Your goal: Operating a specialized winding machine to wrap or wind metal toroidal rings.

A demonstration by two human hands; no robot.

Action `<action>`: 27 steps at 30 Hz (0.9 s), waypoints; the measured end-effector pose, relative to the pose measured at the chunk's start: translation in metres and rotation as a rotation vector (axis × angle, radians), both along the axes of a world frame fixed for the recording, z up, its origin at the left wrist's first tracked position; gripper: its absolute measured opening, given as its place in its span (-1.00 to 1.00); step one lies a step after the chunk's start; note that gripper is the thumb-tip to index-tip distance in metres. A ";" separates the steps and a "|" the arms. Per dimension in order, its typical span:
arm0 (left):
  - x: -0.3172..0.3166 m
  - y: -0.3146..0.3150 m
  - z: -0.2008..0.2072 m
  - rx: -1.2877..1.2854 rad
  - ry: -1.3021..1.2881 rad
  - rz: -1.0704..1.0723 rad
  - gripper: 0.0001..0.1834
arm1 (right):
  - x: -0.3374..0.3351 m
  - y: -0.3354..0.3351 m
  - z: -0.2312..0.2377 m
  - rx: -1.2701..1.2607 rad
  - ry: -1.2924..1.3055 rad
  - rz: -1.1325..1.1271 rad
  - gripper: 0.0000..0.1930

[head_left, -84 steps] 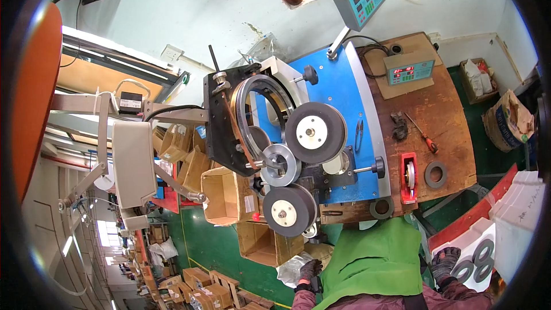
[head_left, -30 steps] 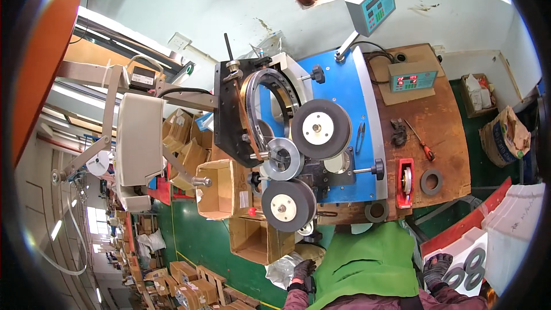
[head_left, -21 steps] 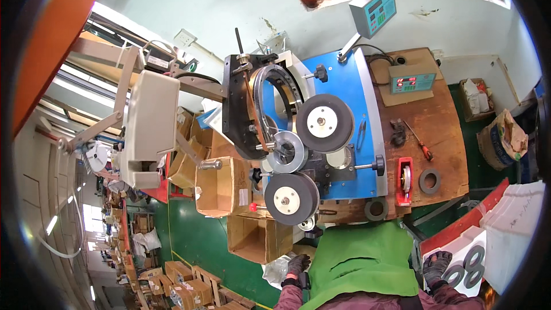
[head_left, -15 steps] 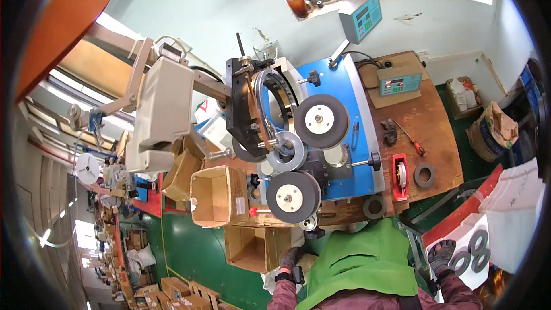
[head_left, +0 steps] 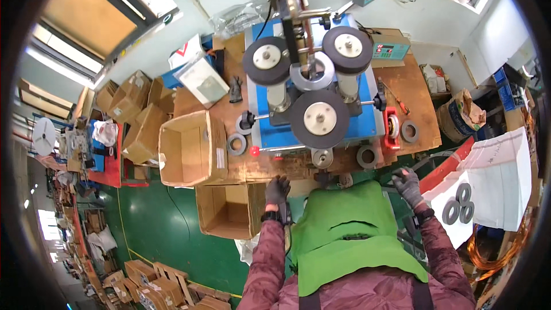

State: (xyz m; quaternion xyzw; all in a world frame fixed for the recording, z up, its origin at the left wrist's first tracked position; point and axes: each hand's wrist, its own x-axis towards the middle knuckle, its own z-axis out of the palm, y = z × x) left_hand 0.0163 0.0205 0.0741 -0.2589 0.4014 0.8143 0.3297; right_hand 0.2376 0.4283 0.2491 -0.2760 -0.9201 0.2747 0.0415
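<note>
My left hand (head_left: 278, 189), in a dark grey glove, hovers at the table's front edge beside the lower cardboard box (head_left: 252, 209). Its fingers point forward, slightly apart, and I see nothing in them. My right hand (head_left: 408, 187), gloved too, is raised off the apron's right side, fingers loosely bent and apart, with no object showing. Close to it, several dark grey rings (head_left: 451, 211) lie on a white sheet (head_left: 459, 232). Ahead stands a blue-based winding machine (head_left: 367, 123) with three black rollers (head_left: 319, 119) around a silvery ring (head_left: 313, 73).
On the wooden table (head_left: 422, 100) are an open carton (head_left: 192, 146), grey rings (head_left: 236, 144), a red tape dispenser (head_left: 392, 126), a screwdriver (head_left: 402, 105) and a teal control box (head_left: 391, 47). A coil of copper wire (head_left: 496, 261) lies low at the right.
My view has swung, so the machine now faces me squarely. My right hand has left the rings on the white sheet and come inward. My left hand has risen beside the lower box.
</note>
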 end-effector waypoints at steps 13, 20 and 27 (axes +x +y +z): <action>-0.050 0.101 0.014 0.275 -0.399 0.354 -0.33 | -0.045 -0.024 0.055 -0.018 0.054 0.339 -0.83; -0.064 0.100 0.014 0.115 -0.457 0.381 -0.32 | -0.029 -0.010 0.041 0.013 0.014 0.240 -0.82; -0.069 0.102 0.011 0.093 -0.473 0.341 -0.41 | -0.011 0.000 0.018 -0.058 0.040 0.192 -0.82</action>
